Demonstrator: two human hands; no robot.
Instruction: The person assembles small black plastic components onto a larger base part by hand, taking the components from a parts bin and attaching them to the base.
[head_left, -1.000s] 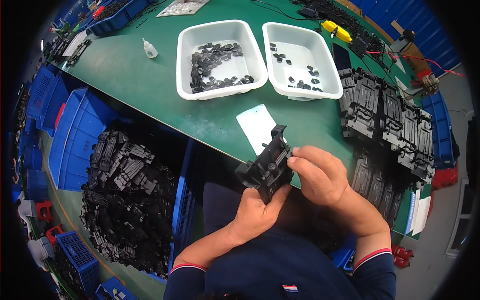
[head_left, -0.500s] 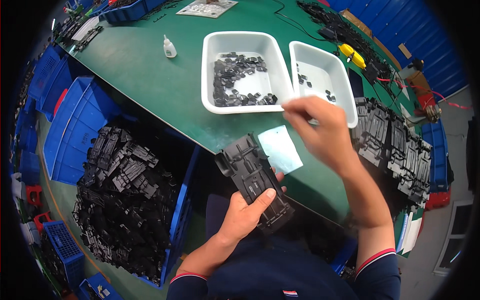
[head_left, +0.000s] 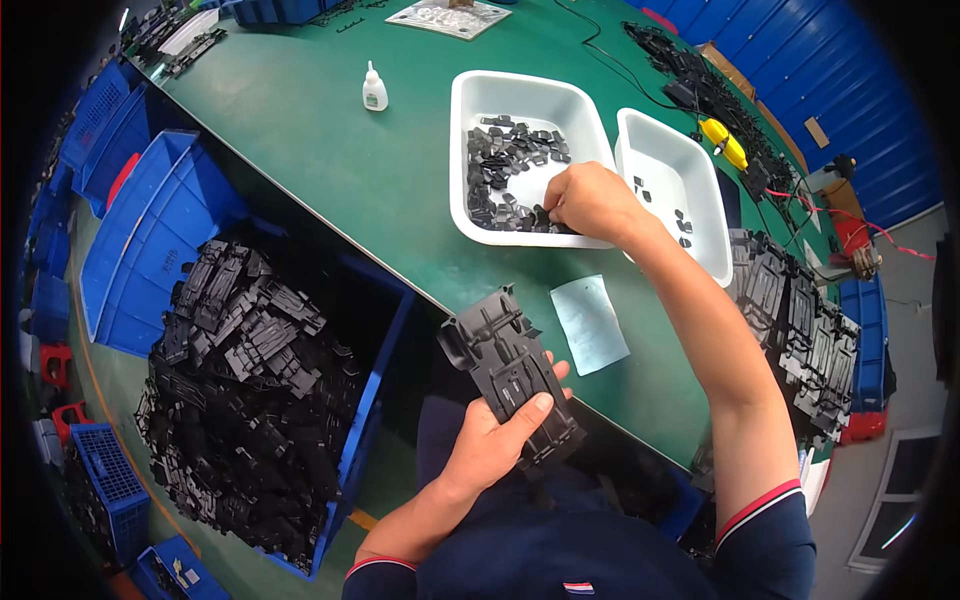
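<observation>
A long black plastic chassis-like part (head_left: 515, 350), with ribs and a curved end piece, rests tilted in my left hand (head_left: 487, 440). The thumb presses on its face while the fingers wrap round behind. My right hand (head_left: 595, 205) reaches over the near right rim of a white plastic tub (head_left: 462, 170). Its fingertips are pinched together on a small black plastic piece at the edge of a loose pile of small black pieces (head_left: 515, 145). What lies between those fingertips is partly hidden by the hand.
A second white tub (head_left: 690, 180) holds several small pieces. A light blue sheet (head_left: 590, 325) and a small white bottle (head_left: 374, 90) are on the green table (head_left: 330, 150). Stacked black parts (head_left: 800, 330) stand at right; a blue crate (head_left: 365, 420) heaped with parts is at left.
My right hand has moved from above the tubs' near rims down into the left tub, among the small pieces. My left hand keeps its hold on the chassis-like part. The view has shifted slightly.
</observation>
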